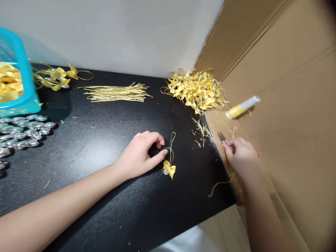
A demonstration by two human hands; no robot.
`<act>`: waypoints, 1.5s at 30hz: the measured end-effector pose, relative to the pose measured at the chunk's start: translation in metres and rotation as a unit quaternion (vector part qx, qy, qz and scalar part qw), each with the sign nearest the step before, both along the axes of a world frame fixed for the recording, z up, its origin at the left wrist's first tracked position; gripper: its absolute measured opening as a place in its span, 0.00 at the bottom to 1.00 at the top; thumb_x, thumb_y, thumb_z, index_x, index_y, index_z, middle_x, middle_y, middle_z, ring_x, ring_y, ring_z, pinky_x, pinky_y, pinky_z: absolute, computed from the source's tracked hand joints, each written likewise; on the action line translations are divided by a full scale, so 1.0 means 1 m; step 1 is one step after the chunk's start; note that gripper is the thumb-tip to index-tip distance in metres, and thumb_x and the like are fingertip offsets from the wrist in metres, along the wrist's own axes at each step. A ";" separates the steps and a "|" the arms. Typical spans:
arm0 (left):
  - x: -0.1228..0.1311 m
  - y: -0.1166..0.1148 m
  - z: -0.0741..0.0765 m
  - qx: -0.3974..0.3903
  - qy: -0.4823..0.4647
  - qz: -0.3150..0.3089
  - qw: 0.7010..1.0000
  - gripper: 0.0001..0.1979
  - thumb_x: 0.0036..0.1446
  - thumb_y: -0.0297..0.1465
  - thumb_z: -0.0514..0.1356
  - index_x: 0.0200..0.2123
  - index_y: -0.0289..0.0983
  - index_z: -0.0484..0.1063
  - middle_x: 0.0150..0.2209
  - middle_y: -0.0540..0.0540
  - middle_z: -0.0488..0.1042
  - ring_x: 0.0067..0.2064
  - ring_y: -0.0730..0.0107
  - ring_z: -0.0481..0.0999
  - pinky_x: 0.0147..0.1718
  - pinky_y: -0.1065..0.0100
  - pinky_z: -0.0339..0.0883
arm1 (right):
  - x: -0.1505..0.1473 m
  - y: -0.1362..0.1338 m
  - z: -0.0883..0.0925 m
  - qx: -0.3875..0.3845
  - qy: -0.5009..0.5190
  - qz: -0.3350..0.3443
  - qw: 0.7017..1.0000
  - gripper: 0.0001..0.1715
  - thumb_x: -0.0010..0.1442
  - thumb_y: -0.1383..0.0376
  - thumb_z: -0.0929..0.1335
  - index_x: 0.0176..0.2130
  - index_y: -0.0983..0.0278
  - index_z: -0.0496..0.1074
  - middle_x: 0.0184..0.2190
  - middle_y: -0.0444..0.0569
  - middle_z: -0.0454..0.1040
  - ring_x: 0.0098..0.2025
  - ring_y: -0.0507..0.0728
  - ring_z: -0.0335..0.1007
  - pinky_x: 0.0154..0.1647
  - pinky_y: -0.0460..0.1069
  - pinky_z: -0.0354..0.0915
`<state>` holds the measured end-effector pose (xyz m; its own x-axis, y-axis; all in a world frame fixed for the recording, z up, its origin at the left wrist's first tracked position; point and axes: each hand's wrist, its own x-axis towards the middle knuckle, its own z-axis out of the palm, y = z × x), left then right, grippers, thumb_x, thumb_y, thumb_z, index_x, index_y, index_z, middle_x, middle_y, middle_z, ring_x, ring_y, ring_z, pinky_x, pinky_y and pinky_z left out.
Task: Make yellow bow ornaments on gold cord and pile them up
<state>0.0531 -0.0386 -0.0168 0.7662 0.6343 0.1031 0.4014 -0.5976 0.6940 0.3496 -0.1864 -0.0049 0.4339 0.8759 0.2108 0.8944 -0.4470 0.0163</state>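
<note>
L hand (144, 154): over tbl, fingers curled loosely, gap betw. thumb & index tip. Thumb tip at edge of cord loop (172, 140); can't tell if touching or just above. No firm hold seen.

R hand (243, 155): closed round scissors (222, 137), at R edge of tbl, over cardboard (296, 122). Handles mostly hidden in fist; dark blades stick out twd upper L, tips slightly apart.

Bow (169, 169): 1 pc, yellow, shiny, lying on tbl just R of L thumb, loop running up & away from it. Silver bead (165, 172) at its L side.

Tbl (118, 217): black, specks & bits scattered abt.

Wires (118, 93): 1 bundle, gold, laid roughly L–R nr back edge, ends uneven.

Heap (195, 89): many yellow bows w/ loops, back R corner, against cardboard.

Small group (59, 78): few bows w/ beads & loops, back L, just R of basket.

Basket (19, 52): blue, far L, cut off by frame; yellow pcs (9, 82) inside.

Silver beads (26, 131): many, in rough rows, in front of basket.

Tube (243, 107): white & yellow, on cardboard, R of heap.

Trimmings (201, 130): thin, loose, betw. heap & bow, nr R edge.

Cord (219, 183): 1 length, loose, curved, over tbl nr R forearm.

Wall (118, 35): pale, behind tbl.
</note>
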 end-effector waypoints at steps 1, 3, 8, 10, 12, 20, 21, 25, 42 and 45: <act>0.000 0.000 0.000 0.002 0.003 -0.005 1.000 0.08 0.58 0.37 0.57 0.34 0.39 0.67 0.32 0.49 0.74 0.36 0.64 0.71 0.39 0.62 0.60 | -0.002 0.000 0.000 -0.004 -0.018 0.001 1.000 0.14 0.62 0.59 0.61 0.27 0.61 0.66 0.31 0.55 0.73 0.36 0.63 0.66 0.37 0.56 0.61; 0.001 -0.001 0.001 0.005 0.012 -0.013 1.000 0.08 0.57 0.38 0.57 0.34 0.39 0.67 0.31 0.49 0.74 0.35 0.64 0.71 0.39 0.61 0.59 | -0.008 -0.001 0.003 0.012 -0.017 0.006 1.000 0.13 0.63 0.60 0.60 0.29 0.61 0.65 0.35 0.57 0.73 0.39 0.65 0.67 0.39 0.58 0.61; 0.002 -0.002 0.004 0.014 0.034 -0.039 0.999 0.12 0.61 0.40 0.55 0.32 0.38 0.69 0.30 0.48 0.73 0.35 0.63 0.69 0.38 0.61 0.55 | -0.052 -0.008 0.029 0.066 0.255 0.078 0.961 0.09 0.67 0.60 0.59 0.35 0.59 0.63 0.45 0.55 0.73 0.47 0.61 0.70 0.44 0.55 0.65; 0.003 -0.002 0.004 0.018 0.039 -0.055 0.998 0.13 0.62 0.40 0.54 0.32 0.38 0.70 0.31 0.48 0.73 0.36 0.63 0.69 0.38 0.62 0.54 | -0.080 -0.010 0.039 0.023 0.396 0.125 0.909 0.09 0.69 0.59 0.57 0.39 0.57 0.62 0.38 0.49 0.75 0.38 0.57 0.73 0.37 0.51 0.66; 0.003 -0.001 0.003 0.019 0.040 -0.068 0.997 0.14 0.64 0.40 0.53 0.31 0.38 0.70 0.31 0.48 0.73 0.36 0.64 0.68 0.37 0.62 0.54 | -0.104 -0.009 0.044 -0.083 0.452 0.154 0.875 0.09 0.69 0.60 0.56 0.40 0.57 0.62 0.33 0.47 0.75 0.31 0.55 0.72 0.30 0.49 0.64; 0.001 0.000 0.001 -0.006 0.002 -0.073 0.997 0.13 0.63 0.36 0.54 0.28 0.37 0.68 0.27 0.51 0.72 0.34 0.67 0.68 0.37 0.65 0.53 | -0.133 0.005 0.038 -0.189 0.285 0.164 0.925 0.11 0.67 0.60 0.59 0.36 0.59 0.66 0.27 0.44 0.77 0.25 0.57 0.74 0.24 0.47 0.54; 0.002 0.000 0.001 -0.009 -0.001 -0.072 0.997 0.13 0.63 0.36 0.54 0.28 0.37 0.68 0.27 0.51 0.71 0.34 0.68 0.68 0.37 0.65 0.53 | -0.134 0.005 0.039 -0.185 0.268 0.166 0.931 0.11 0.67 0.60 0.59 0.35 0.59 0.66 0.26 0.44 0.77 0.25 0.57 0.74 0.23 0.47 0.54; 0.002 0.000 0.002 -0.012 -0.014 -0.071 0.997 0.13 0.62 0.36 0.55 0.27 0.36 0.68 0.25 0.52 0.70 0.33 0.69 0.68 0.37 0.65 0.53 | -0.137 0.005 0.040 -0.175 0.212 0.171 0.946 0.12 0.66 0.59 0.60 0.34 0.60 0.68 0.24 0.42 0.77 0.24 0.57 0.76 0.21 0.47 0.50; 0.002 0.000 -0.001 -0.017 -0.035 -0.071 0.997 0.13 0.61 0.35 0.57 0.26 0.36 0.68 0.24 0.53 0.70 0.32 0.70 0.67 0.37 0.66 0.53 | -0.143 0.015 0.036 -0.193 0.116 0.163 0.961 0.13 0.65 0.60 0.63 0.30 0.59 0.70 0.22 0.42 0.77 0.23 0.58 0.75 0.22 0.47 0.44; 0.002 0.001 -0.001 -0.018 -0.037 -0.071 0.997 0.13 0.61 0.35 0.57 0.25 0.36 0.68 0.24 0.53 0.70 0.32 0.71 0.67 0.37 0.66 0.53 | -0.143 0.017 0.037 -0.205 0.111 0.158 0.959 0.13 0.65 0.60 0.63 0.30 0.60 0.70 0.23 0.43 0.77 0.24 0.58 0.74 0.22 0.47 0.43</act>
<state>0.0551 -0.0380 -0.0179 0.8393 0.5252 0.1406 0.2628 -0.6183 0.7407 0.2067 -0.1698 0.0321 0.1267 0.9609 -0.2464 0.9860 -0.1491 -0.0746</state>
